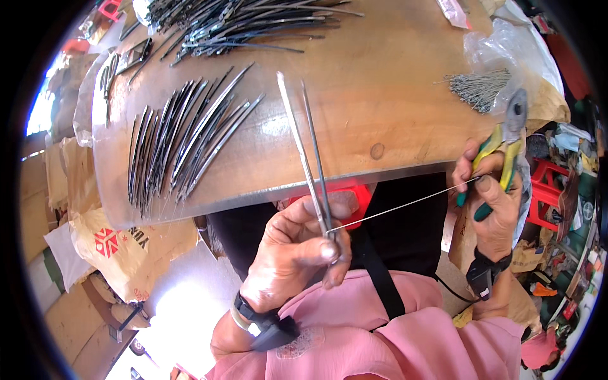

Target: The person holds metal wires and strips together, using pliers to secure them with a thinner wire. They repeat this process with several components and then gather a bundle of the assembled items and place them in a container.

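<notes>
My left hand (278,253) is closed around the lower ends of two slim metal strips (296,136). They spread into a narrow V above the table's near edge; the left one shines, the right one looks darker. From the strips' lower ends a thin wire (402,206) stretches up to the right. Its far end is pinched between the thumb and fingers of my right hand (499,212). That same hand also holds pliers (516,114) with yellow and green handles, the grey jaws pointing up and away. How the wire joins the strips is hidden behind my left fingers.
Dark metal strips (183,139) lie in a row on the wooden table (380,82), with a larger pile (240,28) behind. Scissors (109,79) lie at the left edge. Thin wire pieces (481,88) rest by a clear plastic bag at right. A red stool (546,190) stands beyond.
</notes>
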`<action>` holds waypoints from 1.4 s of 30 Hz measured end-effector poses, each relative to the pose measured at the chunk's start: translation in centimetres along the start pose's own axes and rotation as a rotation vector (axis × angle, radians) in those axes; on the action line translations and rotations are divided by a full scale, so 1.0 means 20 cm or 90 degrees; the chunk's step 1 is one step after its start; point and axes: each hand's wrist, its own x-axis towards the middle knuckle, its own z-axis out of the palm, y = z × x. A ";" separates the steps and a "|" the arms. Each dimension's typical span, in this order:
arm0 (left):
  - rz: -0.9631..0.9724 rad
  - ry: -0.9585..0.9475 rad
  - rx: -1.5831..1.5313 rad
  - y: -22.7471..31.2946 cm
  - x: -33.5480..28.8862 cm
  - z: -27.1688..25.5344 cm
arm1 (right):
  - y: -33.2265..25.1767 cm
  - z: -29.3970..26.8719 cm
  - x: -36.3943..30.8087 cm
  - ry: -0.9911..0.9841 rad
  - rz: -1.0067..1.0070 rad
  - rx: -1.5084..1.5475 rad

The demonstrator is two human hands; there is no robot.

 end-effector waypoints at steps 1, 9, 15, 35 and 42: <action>0.013 0.038 0.044 -0.02 0.00 0.00 | -0.03 0.00 0.00 -0.003 -0.016 -0.056; 0.098 0.180 0.412 -0.11 0.00 -0.01 | -0.08 -0.03 0.04 -0.163 -0.178 -0.413; -0.072 0.122 0.502 -0.07 0.02 -0.03 | -0.07 0.18 0.13 -0.349 -0.357 -0.717; -0.224 0.048 0.445 0.12 0.11 0.08 | -0.01 0.27 0.06 -0.414 -0.436 -0.733; -0.150 0.102 0.117 -0.04 0.08 0.01 | 0.01 0.27 0.06 -0.357 -0.442 -0.742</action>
